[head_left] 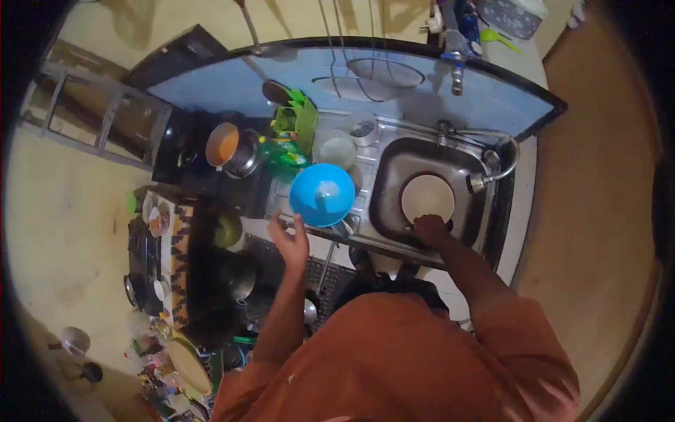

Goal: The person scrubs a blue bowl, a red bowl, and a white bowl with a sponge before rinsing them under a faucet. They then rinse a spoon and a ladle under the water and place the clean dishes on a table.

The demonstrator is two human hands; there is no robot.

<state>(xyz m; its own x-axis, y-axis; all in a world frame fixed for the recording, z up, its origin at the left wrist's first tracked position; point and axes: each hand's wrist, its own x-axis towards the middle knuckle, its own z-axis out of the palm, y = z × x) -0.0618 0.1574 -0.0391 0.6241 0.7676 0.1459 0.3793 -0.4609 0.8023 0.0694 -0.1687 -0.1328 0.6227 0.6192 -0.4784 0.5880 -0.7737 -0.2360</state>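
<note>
Down in the metal sink (388, 163), a round cream-coloured dish (430, 195) rests on the basin floor. My right hand (432, 229) is at the dish's near edge, its fingers bent over the rim. A blue bowl (304, 197) stands on the drainboard left of the sink, with something pale and shiny inside. Just below this bowl my left hand (290, 238) is raised, thumb and fingers apart, holding nothing. Behind the blue bowl is a translucent bowl (336, 150).
A flexible faucet (519, 158) curves over the sink's right side. Left of the drainboard are a green rack (304, 121), a green bottle (285, 156) and a pot of orange food (223, 145) by the stove. A wall tap (458, 79) juts out above.
</note>
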